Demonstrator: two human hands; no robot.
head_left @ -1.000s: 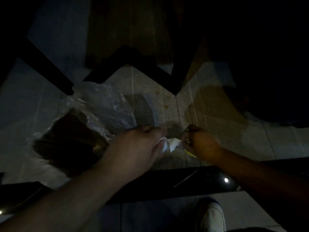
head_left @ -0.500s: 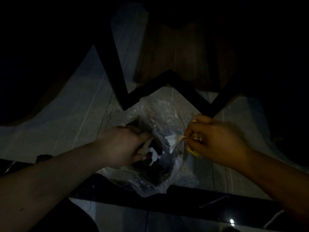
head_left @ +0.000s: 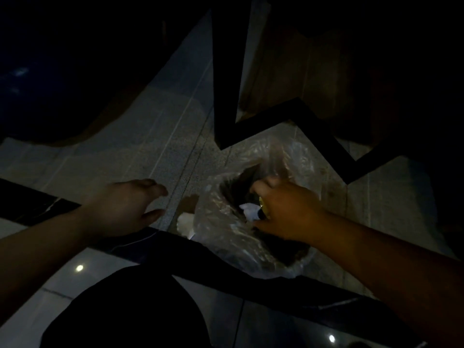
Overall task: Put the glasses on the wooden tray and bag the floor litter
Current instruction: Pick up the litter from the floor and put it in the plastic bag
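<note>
The scene is dark. A clear plastic bag (head_left: pixel 233 237) lies open on the tiled floor. My right hand (head_left: pixel 288 209) is at the bag's mouth, fingers closed on a crumpled white paper scrap (head_left: pixel 249 210) and something yellow. My left hand (head_left: pixel 125 204) hovers over the floor left of the bag, fingers apart, holding nothing. A white scrap (head_left: pixel 185 223) lies on the floor at the bag's left edge, with a brown piece (head_left: pixel 188 203) just above it. No glasses or wooden tray are visible.
Black zigzag furniture legs (head_left: pixel 251 129) stand just beyond the bag, with a wooden surface (head_left: pixel 301 71) behind them. A dark band (head_left: pixel 251 280) crosses the floor near me. A large dark object (head_left: pixel 50 84) fills the upper left.
My left hand has let go of the bag and moved left over the floor. My right hand has carried the white scrap into the bag's mouth. The view shifted left.
</note>
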